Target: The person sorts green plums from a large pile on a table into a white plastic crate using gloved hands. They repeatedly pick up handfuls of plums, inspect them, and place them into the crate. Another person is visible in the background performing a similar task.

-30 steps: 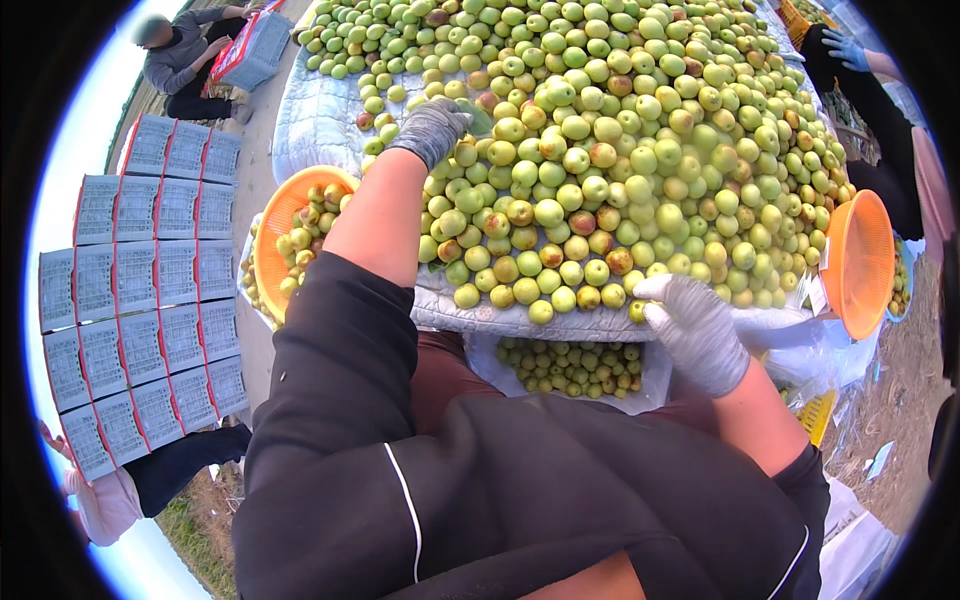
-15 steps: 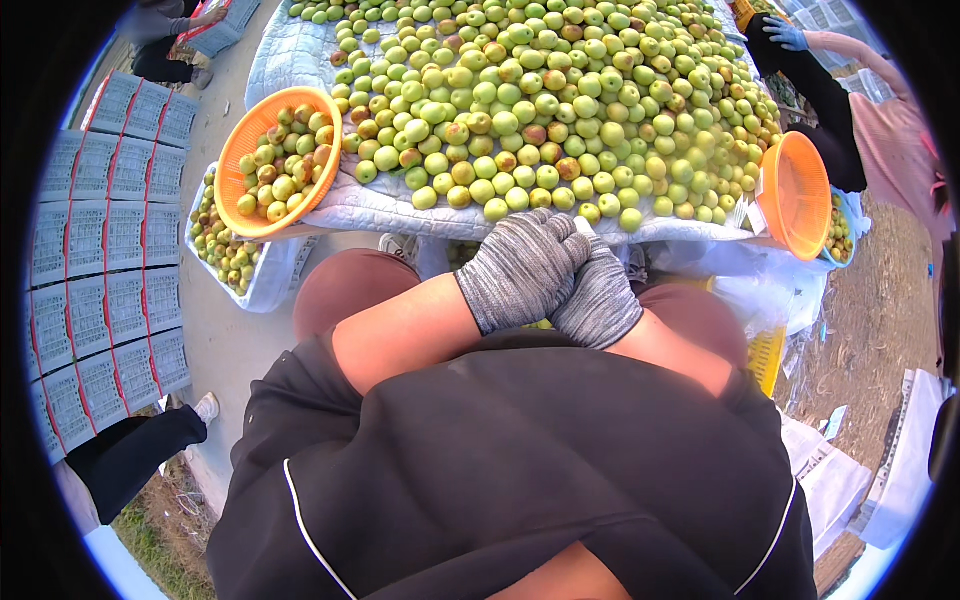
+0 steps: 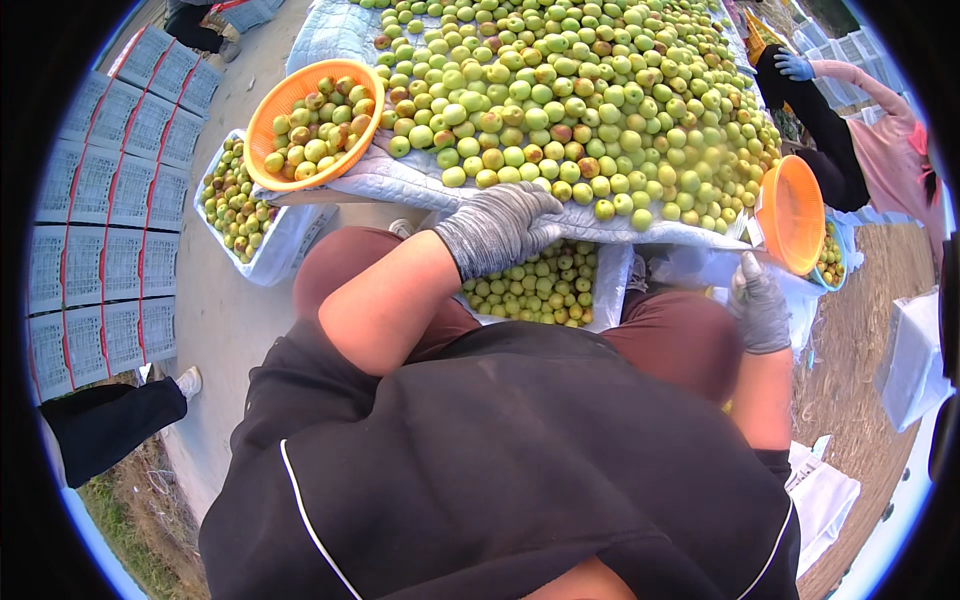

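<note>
My left hand (image 3: 502,228), in a grey knit glove, is at the near edge of the quilted cloth (image 3: 395,180). Its fingers are stretched to the right and I see nothing in them. My right hand (image 3: 760,308), in a matching glove, is raised over my right knee below an orange basket (image 3: 791,214). Its fingers point up, slightly apart, with nothing visible in them. Spread over the cloth lies a big heap of round green fruits (image 3: 600,110), jujube-like, some with brown patches. Between my knees, more fruits (image 3: 535,285) fill a white-lined container under the table edge.
An orange basket (image 3: 262,130) of browner fruits sits at the table's left corner, above a white-lined crate (image 3: 235,215) of similar fruits. Grey crates (image 3: 95,250) with red edges are stacked at far left. A person in pink (image 3: 885,160) stands at right; others are at left.
My hands were clasped together in front of me. They have parted: the right has moved right and down, the left slightly left. The fruits between my knees now show.
</note>
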`<state>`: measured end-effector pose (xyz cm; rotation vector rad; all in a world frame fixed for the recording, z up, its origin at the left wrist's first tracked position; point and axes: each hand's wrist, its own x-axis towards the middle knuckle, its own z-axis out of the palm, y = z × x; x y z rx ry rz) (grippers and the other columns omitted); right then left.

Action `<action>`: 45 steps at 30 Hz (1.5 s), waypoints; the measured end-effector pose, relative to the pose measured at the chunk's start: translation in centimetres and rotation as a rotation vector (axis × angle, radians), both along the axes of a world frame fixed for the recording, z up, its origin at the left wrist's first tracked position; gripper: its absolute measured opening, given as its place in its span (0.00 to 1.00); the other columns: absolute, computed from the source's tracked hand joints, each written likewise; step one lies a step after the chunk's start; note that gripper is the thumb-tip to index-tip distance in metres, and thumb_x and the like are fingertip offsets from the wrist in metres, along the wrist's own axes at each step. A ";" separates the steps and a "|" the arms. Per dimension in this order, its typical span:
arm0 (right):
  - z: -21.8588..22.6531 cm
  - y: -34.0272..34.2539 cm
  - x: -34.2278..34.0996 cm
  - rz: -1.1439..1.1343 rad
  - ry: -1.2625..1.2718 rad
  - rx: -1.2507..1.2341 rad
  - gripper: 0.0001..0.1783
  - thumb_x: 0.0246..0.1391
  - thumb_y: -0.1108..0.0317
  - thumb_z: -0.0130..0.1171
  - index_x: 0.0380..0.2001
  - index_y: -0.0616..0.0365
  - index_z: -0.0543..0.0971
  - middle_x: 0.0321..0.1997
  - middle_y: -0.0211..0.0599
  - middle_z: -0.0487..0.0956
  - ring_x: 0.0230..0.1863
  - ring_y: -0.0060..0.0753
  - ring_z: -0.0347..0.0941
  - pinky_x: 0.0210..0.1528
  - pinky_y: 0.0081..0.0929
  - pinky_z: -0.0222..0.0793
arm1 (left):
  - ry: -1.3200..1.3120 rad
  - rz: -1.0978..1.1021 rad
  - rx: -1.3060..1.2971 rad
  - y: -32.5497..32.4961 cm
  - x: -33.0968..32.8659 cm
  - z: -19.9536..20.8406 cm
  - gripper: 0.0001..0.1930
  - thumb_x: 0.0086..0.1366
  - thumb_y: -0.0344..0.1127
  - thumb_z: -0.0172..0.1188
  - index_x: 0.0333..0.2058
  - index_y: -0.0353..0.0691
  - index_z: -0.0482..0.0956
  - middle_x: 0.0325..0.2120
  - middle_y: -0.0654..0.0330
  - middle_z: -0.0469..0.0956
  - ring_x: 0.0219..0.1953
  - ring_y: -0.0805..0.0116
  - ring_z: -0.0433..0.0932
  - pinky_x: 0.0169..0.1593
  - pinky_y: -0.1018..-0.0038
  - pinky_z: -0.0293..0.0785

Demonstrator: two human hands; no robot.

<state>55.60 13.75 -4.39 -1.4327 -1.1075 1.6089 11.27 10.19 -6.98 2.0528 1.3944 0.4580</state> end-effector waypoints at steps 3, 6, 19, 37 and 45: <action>1.9 0.2 11.5 -0.057 -1.031 0.012 0.22 0.66 0.46 0.59 0.30 0.54 0.81 0.23 0.30 0.78 0.24 0.25 0.69 0.30 0.27 0.66 | 0.217 0.475 -0.110 3.1 -7.1 -1.3 0.16 0.68 0.42 0.61 0.49 0.39 0.82 0.41 0.44 0.83 0.46 0.48 0.83 0.54 0.58 0.77; 1.7 -2.1 16.8 0.105 -1.978 -0.066 0.25 0.64 0.49 0.60 0.52 0.59 0.82 0.58 0.57 0.79 0.58 0.54 0.76 0.63 0.44 0.69 | 0.422 0.608 -0.002 5.1 -11.9 -4.4 0.15 0.66 0.40 0.63 0.47 0.39 0.82 0.42 0.43 0.83 0.46 0.48 0.83 0.54 0.56 0.77; -2.6 -2.6 -16.8 0.124 0.728 -0.384 0.26 0.69 0.56 0.57 0.66 0.54 0.73 0.61 0.46 0.77 0.54 0.39 0.77 0.52 0.35 0.78 | -0.123 0.078 0.235 0.8 3.4 0.5 0.09 0.67 0.31 0.59 0.45 0.40 0.82 0.40 0.49 0.82 0.45 0.48 0.81 0.50 0.56 0.77; -4.3 5.2 -8.3 0.470 -1.097 0.891 0.15 0.59 0.66 0.61 0.49 0.56 0.83 0.45 0.47 0.83 0.49 0.53 0.78 0.56 0.45 0.73 | -0.139 0.771 0.077 3.7 -7.7 -8.9 0.14 0.68 0.34 0.61 0.51 0.40 0.81 0.48 0.48 0.80 0.51 0.52 0.80 0.59 0.61 0.74; -11.2 8.7 -29.2 0.646 -0.941 1.170 0.30 0.61 0.55 0.59 0.64 0.53 0.73 0.70 0.48 0.69 0.70 0.51 0.64 0.71 0.45 0.59 | 0.272 0.959 0.325 5.5 -8.3 -11.4 0.38 0.59 0.40 0.68 0.68 0.41 0.65 0.70 0.34 0.54 0.71 0.36 0.58 0.74 0.54 0.54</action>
